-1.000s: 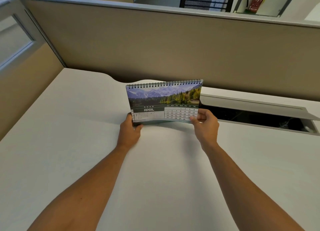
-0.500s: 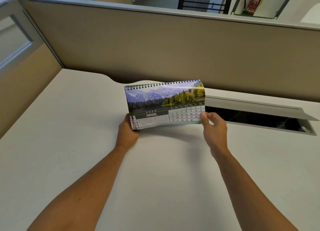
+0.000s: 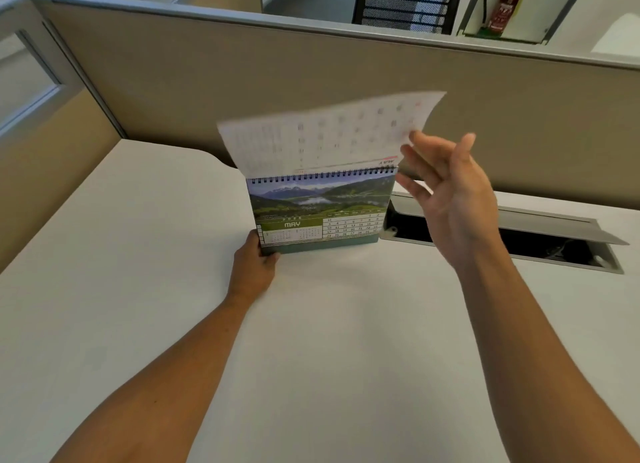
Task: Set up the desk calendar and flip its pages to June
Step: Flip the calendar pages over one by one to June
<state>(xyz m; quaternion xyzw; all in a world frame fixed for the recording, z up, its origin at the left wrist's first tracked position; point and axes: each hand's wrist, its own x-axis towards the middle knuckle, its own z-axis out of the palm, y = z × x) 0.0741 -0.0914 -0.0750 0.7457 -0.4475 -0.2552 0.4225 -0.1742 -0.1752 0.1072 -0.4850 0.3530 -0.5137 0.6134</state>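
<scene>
Desk calendar (image 3: 320, 213) stands gripped by left hand (image 3: 254, 268), right hand (image 3: 446, 192) open beside.

The spiral-bound paper desk calendar (image 3: 320, 214) shows a smooth, slightly glossy printed page held by dark wire coils. Above the coils, its lifted white paper page (image 3: 325, 133) looks thin and matt. Under the calendar, the pale grey worktop (image 3: 138, 289) is smooth and matt; behind it stands a beige cloth-covered partition (image 3: 242, 81) with a grey metal rim.

Calendar (image 3: 320, 213) upright on desk (image 3: 138, 289) — partition (image 3: 242, 91) behind, cable tray (image 3: 519, 244) to its right.
</scene>
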